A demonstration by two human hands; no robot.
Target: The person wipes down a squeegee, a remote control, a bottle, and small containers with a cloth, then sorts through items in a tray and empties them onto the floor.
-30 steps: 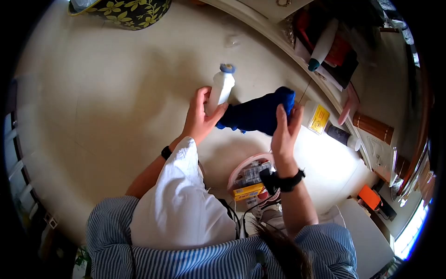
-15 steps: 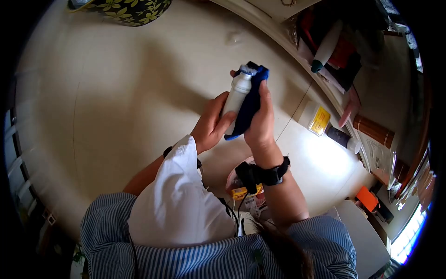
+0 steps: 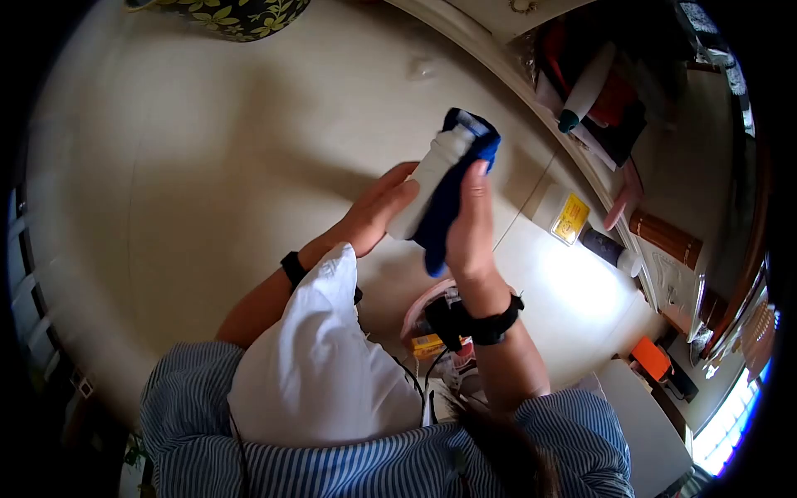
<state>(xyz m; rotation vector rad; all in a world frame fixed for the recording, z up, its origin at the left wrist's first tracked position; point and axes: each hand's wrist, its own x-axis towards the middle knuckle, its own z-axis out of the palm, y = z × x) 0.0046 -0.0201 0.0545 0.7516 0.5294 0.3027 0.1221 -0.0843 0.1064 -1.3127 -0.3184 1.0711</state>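
One white bottle (image 3: 431,176), slanted, cap (image 3: 471,124) toward upper right

Bright lower-right glare, dark edges.

Between the palms: slender white bottle (image 3: 423,187), smooth, plastic-looking, soft sheen. Against its right side, dark blue cloth (image 3: 446,207), matt, soft, folded. Below the grip: round pink basket (image 3: 412,319), apparently plastic; black wristband (image 3: 496,322), matt, fabric-like. Nearer the body, white trouser cloth (image 3: 307,373), matt, creased; blue-and-white striped garment (image 3: 332,466), woven-looking, matt. Under everything, pale floor (image 3: 207,166), smooth, tile-like, glossy right of the grip. Farther right, yellow-labelled container (image 3: 567,217), plastic-looking.
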